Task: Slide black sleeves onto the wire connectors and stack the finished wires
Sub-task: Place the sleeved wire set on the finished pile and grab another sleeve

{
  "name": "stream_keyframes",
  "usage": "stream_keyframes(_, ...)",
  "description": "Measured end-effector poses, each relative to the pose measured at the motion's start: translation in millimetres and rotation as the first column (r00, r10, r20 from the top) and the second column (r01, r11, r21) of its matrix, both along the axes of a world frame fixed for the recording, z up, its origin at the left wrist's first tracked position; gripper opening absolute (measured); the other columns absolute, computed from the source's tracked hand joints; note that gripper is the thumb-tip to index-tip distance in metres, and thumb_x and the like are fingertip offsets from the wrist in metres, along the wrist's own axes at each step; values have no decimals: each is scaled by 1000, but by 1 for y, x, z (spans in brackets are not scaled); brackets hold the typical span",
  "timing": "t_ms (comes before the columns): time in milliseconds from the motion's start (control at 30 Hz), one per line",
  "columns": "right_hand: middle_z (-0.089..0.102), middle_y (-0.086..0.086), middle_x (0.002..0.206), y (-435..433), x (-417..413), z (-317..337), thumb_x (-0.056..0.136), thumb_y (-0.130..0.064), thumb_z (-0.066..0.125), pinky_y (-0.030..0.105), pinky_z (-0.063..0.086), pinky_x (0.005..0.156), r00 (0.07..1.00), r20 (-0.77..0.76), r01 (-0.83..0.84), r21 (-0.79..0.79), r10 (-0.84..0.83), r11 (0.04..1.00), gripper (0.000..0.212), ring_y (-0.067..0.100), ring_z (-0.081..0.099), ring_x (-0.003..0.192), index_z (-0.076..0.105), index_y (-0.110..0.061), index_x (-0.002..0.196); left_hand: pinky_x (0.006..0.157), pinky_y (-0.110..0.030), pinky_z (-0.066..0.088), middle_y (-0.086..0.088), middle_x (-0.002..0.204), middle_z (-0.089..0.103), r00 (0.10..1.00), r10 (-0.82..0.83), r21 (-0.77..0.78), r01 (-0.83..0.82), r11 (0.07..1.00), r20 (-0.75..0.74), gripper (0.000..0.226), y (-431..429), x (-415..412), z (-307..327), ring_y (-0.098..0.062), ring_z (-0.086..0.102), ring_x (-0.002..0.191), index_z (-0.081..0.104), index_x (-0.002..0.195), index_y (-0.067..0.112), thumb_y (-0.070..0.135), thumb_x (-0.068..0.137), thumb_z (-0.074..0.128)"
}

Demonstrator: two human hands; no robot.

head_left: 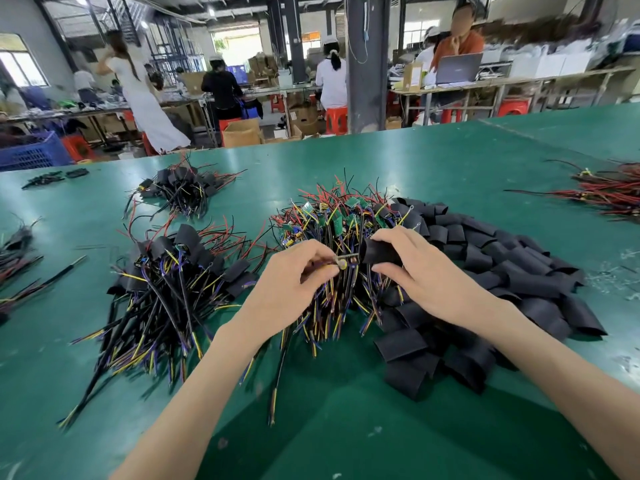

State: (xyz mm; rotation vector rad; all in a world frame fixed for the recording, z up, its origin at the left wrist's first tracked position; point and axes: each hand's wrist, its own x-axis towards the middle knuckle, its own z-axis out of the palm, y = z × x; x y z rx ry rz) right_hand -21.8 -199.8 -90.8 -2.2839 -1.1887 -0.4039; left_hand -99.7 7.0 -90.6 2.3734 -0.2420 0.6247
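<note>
Holding sleeve (379, 255) right hand (415, 271), left hand (298, 271) pinching connector (341, 263).

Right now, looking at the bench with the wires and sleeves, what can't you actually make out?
In the head view:
connector in the left hand: mostly covered by the fingers, and blurred;
black sleeve in the right hand: its far end is hidden under the fingers;
red wire bundle: cut off by the right edge;
dark wire bundle: cut off by the left edge;
small black parts at far left: too small to identify.
</note>
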Motion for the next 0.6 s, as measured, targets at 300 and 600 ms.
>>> stream_keyframes(300,56,5,122,5,-6,-4,91,-25,59,23,31,95,998,50,-38,12,37,999,41,19,48,111,49,-10,128,56,-14,32,-4,67,62,1000,27,-86,-26,996,5,15,-6,-3,3,-5,41,57,62,77,13,17,92,60)
stream_keyframes(600,61,6,115,6,-6,-5,85,-17,68,31,36,91,976,197,-95,-27,98,995,35,28,57,100,58,-6,117,58,-20,32,4,65,56,999,24,-16,-25,1000,-39,14,-7,-1,-2,-8,43,60,63,77,12,16,90,61)
